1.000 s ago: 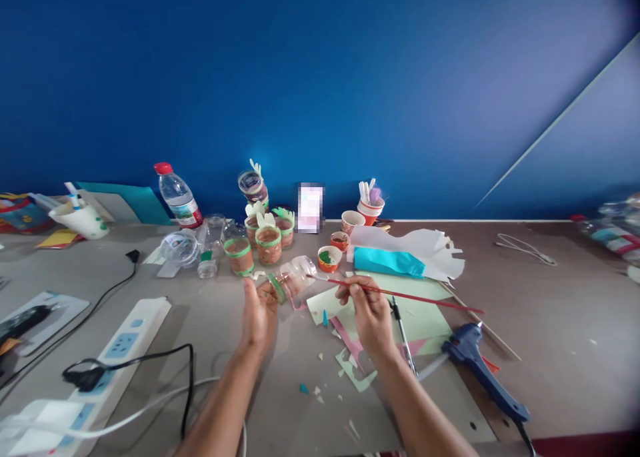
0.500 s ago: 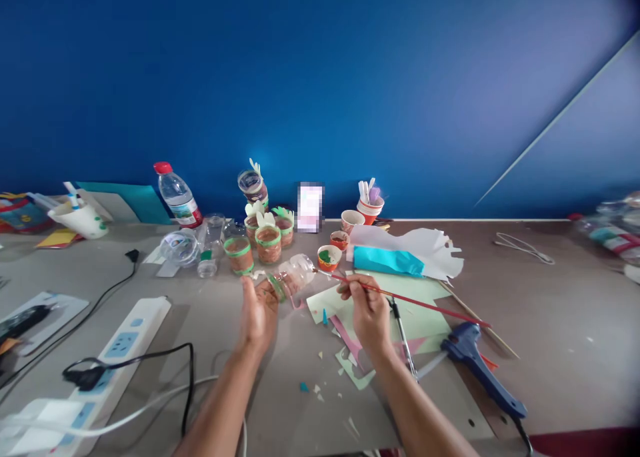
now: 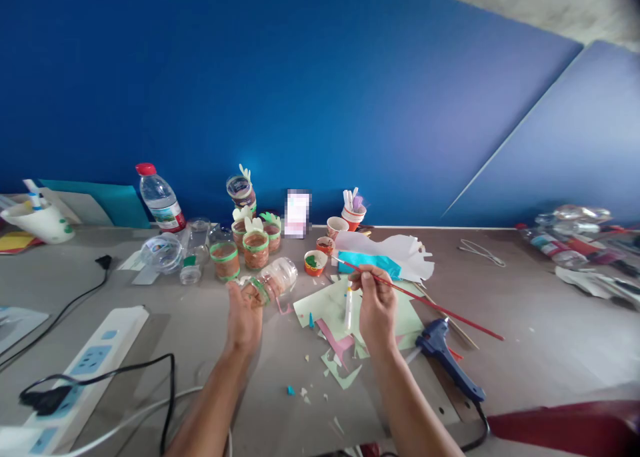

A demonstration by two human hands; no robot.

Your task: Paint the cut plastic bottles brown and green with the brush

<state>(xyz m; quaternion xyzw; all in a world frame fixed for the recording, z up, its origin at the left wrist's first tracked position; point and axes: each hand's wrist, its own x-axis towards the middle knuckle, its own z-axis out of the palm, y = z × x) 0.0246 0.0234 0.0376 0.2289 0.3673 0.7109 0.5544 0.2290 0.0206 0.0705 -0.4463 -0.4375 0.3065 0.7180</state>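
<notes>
My left hand [image 3: 243, 320] is closed around the green-edged end of a clear cut plastic bottle [image 3: 281, 276], held on its side and smeared with brown. Pinched in my right hand [image 3: 376, 309] is a long red paintbrush [image 3: 440, 305]. Its tip is beside a small orange paper cup with brown paint [image 3: 325, 246]; whether it touches the cup I cannot tell. A similar cup with green paint [image 3: 315, 264] stands in front. Left of these are several brown-painted pots with green rims [image 3: 225, 260], some bearing pale paper leaf shapes.
Cut paper [image 3: 300, 307] and scraps lie between my hands. A blue glue gun [image 3: 449, 358] rests at right, near a wooden stick. A white power strip [image 3: 90, 360] with cords is at left. A red-capped bottle [image 3: 161, 200] stands at the back.
My right hand has lifted the brush tip away from the bottle's side towards the paint cups. My left hand still holds the bottle. The view has turned rightward.
</notes>
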